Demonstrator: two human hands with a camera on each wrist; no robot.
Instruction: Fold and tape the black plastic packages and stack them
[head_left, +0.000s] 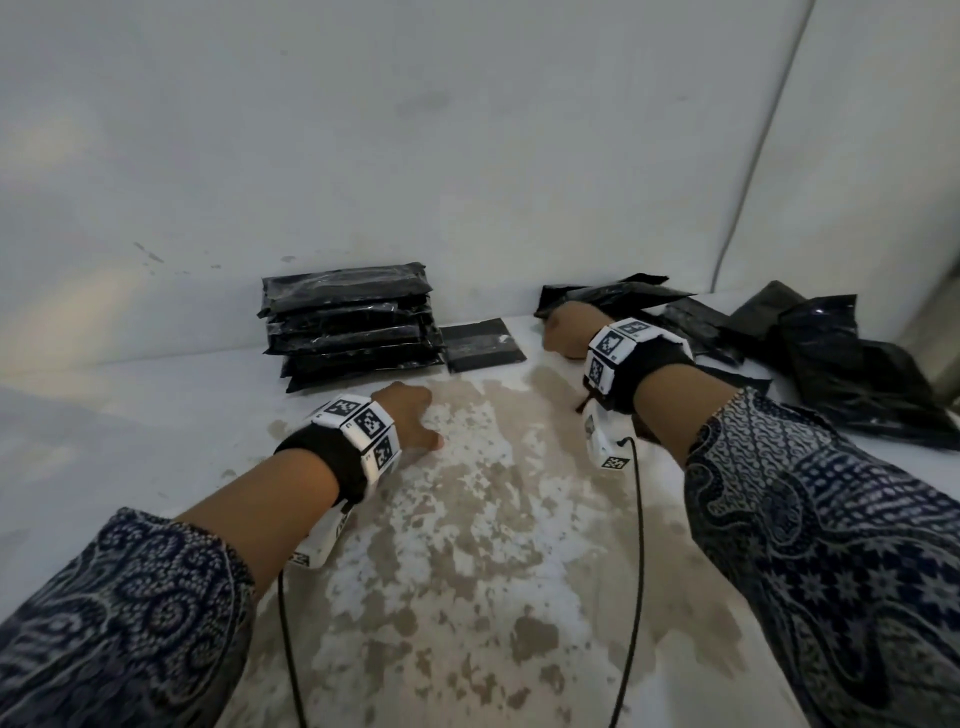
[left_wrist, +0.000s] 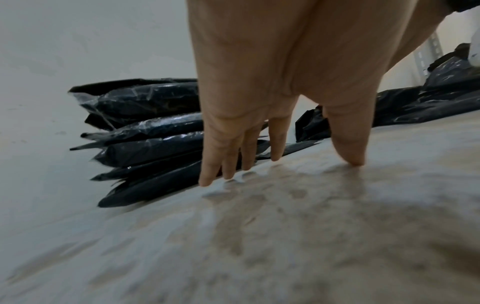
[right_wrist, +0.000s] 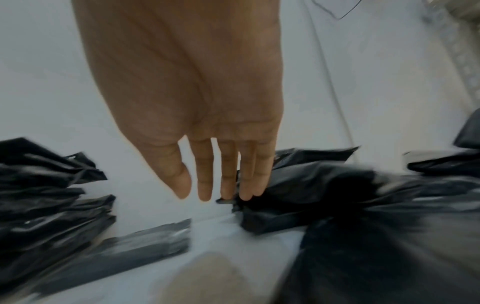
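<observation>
From the head view, a stack of folded, taped black plastic packages (head_left: 350, 327) is seen against the wall on the worn white surface (head_left: 467, 519), with one flat black package (head_left: 480, 345) just beside it. The left hand (head_left: 410, 415) is set on the surface. In the left wrist view, its straight fingers (left_wrist: 221, 152) are spread, tips touching the surface. In the right wrist view, the right hand (right_wrist: 197, 115) is extended, fingers (right_wrist: 245, 181) straight, touching a crumpled heap of unfolded black plastic bags (right_wrist: 324, 189).

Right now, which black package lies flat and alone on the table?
The thin flat package just right of the taped stack: a single layer on the table, unlike the stacked ones or the crumpled heap at right.
</observation>
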